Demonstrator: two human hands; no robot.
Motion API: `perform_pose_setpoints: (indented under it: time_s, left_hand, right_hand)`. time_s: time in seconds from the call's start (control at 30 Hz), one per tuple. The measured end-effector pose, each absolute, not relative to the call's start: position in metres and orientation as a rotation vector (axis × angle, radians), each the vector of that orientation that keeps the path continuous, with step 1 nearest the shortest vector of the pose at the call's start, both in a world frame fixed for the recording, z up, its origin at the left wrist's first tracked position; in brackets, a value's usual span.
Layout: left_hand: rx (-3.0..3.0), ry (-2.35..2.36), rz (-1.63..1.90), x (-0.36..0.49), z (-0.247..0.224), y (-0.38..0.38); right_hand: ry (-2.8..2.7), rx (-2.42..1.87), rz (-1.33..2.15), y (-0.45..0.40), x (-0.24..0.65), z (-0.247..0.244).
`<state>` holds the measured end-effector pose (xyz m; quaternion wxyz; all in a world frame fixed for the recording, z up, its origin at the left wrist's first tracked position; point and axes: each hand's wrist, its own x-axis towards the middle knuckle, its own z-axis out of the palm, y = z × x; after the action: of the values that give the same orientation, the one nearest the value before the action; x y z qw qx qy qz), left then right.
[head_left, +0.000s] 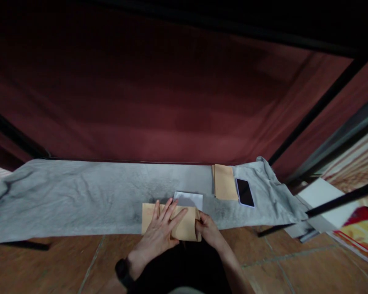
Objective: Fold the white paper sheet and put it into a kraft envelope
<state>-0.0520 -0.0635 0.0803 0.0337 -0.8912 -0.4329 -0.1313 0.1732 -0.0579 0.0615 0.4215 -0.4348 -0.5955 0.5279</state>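
A brown paper bag [187, 226] lies sideways at the near edge of the grey cloth, its right end bulging a little apart. My left hand [162, 228] rests flat across the bag with its fingers spread. At the bag's right end, my right hand [209, 229] has its fingers curled around the paper edge; some fingertips are hidden there. Just beyond the bag sits a white sheet or card [188, 199], partly covered by the bag and my left fingers.
Several flat brown paper bags [226, 183] are stacked to the right, beside a phone [245, 192] with a dark screen. Grey cloth [79, 196] covers the low surface. Black metal legs [319, 110] rise at the sides. Papers and a colourful packet [360, 234] lie far right.
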Motion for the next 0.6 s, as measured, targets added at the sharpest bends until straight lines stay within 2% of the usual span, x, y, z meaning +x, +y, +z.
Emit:
perform_pose_setpoints:
  time_s: [0.17, 0.27, 0.33, 0.6]
  left_hand:
    - [-2.694, -1.388, -0.447, -0.042, 0.072, -0.072]
    - [-2.656, -1.471, -0.466, -0.037, 0.066, -0.073]
    - [-2.629, -1.521, -0.496, -0.035, 0.062, -0.073]
    - [-2.715, -1.438, -0.476, -0.029, 0.057, -0.096]
  right_hand:
    - [-1.417, -1.365, 0.981, -0.061, 0.175, 0.052]
    - [-1.439, -1.464, 0.618, -0.072, 0.176, 0.061]
    - [-1.497, -1.438, 0.568, -0.08, 0.175, 0.072]
    - [-1.576, -1.176, 1.386, -0.086, 0.177, 0.07]
